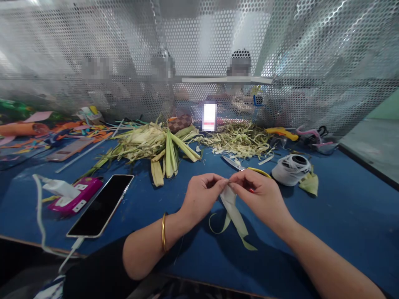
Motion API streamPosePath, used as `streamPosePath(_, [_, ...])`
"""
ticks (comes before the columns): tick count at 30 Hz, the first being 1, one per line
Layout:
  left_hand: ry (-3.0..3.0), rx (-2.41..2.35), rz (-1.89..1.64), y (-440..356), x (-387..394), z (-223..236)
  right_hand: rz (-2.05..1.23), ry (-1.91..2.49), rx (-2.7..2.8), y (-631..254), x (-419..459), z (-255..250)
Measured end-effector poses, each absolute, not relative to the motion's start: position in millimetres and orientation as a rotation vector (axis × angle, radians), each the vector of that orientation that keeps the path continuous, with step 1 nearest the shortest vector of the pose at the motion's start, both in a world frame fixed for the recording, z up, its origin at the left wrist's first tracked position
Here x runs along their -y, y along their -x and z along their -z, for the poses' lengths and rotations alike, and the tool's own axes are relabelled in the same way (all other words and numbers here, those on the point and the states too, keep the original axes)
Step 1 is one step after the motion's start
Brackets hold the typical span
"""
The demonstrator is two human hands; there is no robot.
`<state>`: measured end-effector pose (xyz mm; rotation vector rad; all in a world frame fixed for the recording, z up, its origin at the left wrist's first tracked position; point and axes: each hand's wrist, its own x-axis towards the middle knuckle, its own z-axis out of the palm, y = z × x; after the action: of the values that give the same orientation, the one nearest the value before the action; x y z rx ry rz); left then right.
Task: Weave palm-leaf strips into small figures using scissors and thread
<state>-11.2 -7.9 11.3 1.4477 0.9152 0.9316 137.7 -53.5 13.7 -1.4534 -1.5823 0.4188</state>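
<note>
A pale green strip of husk-like leaf hangs from the fingertips of both hands, its narrow ends trailing over the blue table. My left hand, with a gold bangle at the wrist, pinches the strip's upper end. Fingertip to fingertip with it, my right hand is closed on the same end. Scissors with yellow handles lie just beyond the right hand, which partly covers them. To the right of that hand stands a spool of white thread.
Leafy husks and thin shreds are heaped along a perforated metal screen. At left lie a phone on a cable and a magenta power strip. A yellow tool rests at the back right. People appear behind the screen.
</note>
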Motion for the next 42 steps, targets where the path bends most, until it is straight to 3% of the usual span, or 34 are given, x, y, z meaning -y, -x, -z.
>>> streamPosePath(15, [-1.565, -0.919, -0.938, 12, 7, -10, -0.127, 1.364, 1.734, -134, 57, -16])
streamPosePath(24, [-1.374, -0.906, -0.953, 10, 5, -12, -0.666, 1.405, 1.391, -132, 51, -9])
streamPosePath(33, [-1.212, -0.878, -0.938, 8, 4, -6, -0.358, 1.32, 1.528, -126, 58, -12])
streamPosePath(39, [-1.236, -0.861, -0.979, 8, 0, -9, -0.654, 1.397, 1.446, -124, 54, -9])
streamPosePath(42, [-1.266, -0.851, -0.96, 8, 1, -9, -0.612, 1.433, 1.375, -124, 53, -7])
